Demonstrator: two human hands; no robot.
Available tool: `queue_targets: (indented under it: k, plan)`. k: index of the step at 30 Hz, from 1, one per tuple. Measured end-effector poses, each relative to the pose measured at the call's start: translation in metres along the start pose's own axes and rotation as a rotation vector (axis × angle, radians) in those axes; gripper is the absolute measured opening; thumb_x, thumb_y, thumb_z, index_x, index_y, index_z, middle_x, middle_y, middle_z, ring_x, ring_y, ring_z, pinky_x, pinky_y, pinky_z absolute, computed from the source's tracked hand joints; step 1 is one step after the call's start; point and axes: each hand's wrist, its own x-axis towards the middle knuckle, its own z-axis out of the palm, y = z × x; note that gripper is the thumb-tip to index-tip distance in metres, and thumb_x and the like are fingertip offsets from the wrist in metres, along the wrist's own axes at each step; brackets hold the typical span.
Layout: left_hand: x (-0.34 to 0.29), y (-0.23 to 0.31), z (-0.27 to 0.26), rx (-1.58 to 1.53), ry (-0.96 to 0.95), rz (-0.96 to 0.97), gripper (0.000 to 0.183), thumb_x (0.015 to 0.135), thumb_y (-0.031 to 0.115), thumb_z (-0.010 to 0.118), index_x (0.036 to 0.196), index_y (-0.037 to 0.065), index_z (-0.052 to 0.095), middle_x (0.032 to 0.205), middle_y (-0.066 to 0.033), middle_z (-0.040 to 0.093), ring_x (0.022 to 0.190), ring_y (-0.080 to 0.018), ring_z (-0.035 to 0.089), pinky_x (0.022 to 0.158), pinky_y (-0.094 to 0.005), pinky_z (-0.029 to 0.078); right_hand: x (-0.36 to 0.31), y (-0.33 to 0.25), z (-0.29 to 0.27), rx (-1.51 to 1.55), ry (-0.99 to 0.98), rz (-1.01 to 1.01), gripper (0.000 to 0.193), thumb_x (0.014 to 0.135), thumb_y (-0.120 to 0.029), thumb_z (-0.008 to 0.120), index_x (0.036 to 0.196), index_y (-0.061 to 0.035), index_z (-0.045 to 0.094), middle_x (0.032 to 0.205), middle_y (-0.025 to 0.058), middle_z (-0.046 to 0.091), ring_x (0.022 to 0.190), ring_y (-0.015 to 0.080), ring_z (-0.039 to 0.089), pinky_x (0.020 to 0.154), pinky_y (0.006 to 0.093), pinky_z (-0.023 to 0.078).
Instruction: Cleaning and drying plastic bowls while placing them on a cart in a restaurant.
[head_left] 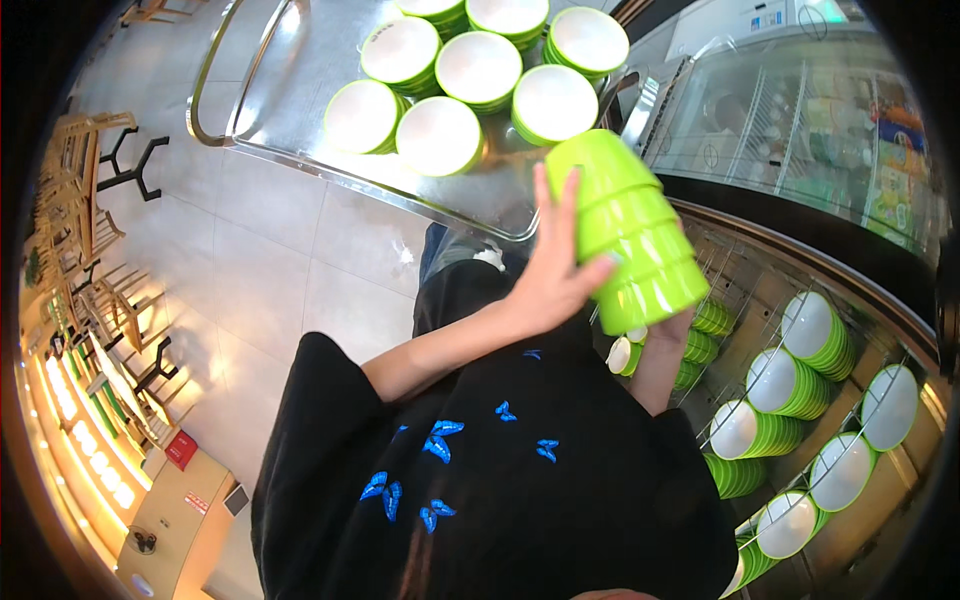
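Note:
A tilted stack of bright green bowls (630,230) is up in the air in front of me, between the metal cart and the shelving. My left hand (552,255) holds the stack from its left side, fingers along the wall and thumb toward the lower bowl. On the far side of the same stack is my right hand (672,322), mostly hidden behind the bowls, its fingers largely out of sight. Just past the stack, more green bowls with white insides (440,136) stand in several piles on the cart's top.
The stainless steel cart (385,192) has a raised rim and a handle at its left. To the right, wire shelves hold sideways stacks of green bowls (785,380), below a glass-topped cooler (790,120). Wooden chairs (100,210) and a counter (185,510) are at far left.

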Motion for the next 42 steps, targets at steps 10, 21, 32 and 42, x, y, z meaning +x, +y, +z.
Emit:
queue_targets:
  k: [10,21,32,42]
  plan:
    - [-0.006,-0.128,-0.043,-0.723,0.142,-0.676,0.052,0.081,0.039,0.034,0.122,0.011,0.019,0.12,-0.0087,0.029,0.11,-0.019,0.028,0.09,-0.0313,0.025,0.045,0.079,0.022,-0.293,0.305,0.347,0.042,0.062,-0.002,0.045,0.103,0.0054,0.04,0.093,0.0131,0.05,0.086,0.021,0.05,0.076,0.0282,0.039]
    - [0.021,-0.177,-0.066,-0.913,-0.114,-0.888,0.048,0.08,0.045,0.032,0.112,0.01,0.036,0.109,-0.0068,0.043,0.098,-0.0197,0.045,0.074,-0.0372,0.043,0.094,0.121,0.003,-0.163,0.501,0.445,0.04,0.06,-0.002,0.045,0.098,0.0054,0.041,0.093,0.0145,0.048,0.087,0.0264,0.049,0.078,0.0367,0.04]
    - [0.003,-0.176,-0.084,-1.257,0.067,-0.803,0.04,0.077,0.023,0.037,0.114,0.01,0.03,0.117,-0.0052,0.033,0.111,-0.0231,0.03,0.086,-0.0464,0.029,0.098,0.124,0.01,-0.349,0.514,0.507,0.048,0.066,-0.025,0.05,0.108,-0.0054,0.035,0.098,0.0127,0.046,0.089,0.0248,0.048,0.067,0.0444,0.044]
    - [-0.02,-0.216,-0.115,-1.091,-0.087,-0.841,0.038,0.074,0.021,0.045,0.109,0.007,0.038,0.112,-0.0099,0.041,0.102,-0.0201,0.039,0.082,-0.0349,0.034,0.089,0.094,0.012,-1.185,0.54,-0.085,0.049,0.071,-0.035,0.053,0.106,-0.003,0.039,0.094,0.0166,0.049,0.084,0.0235,0.05,0.065,0.0317,0.042]
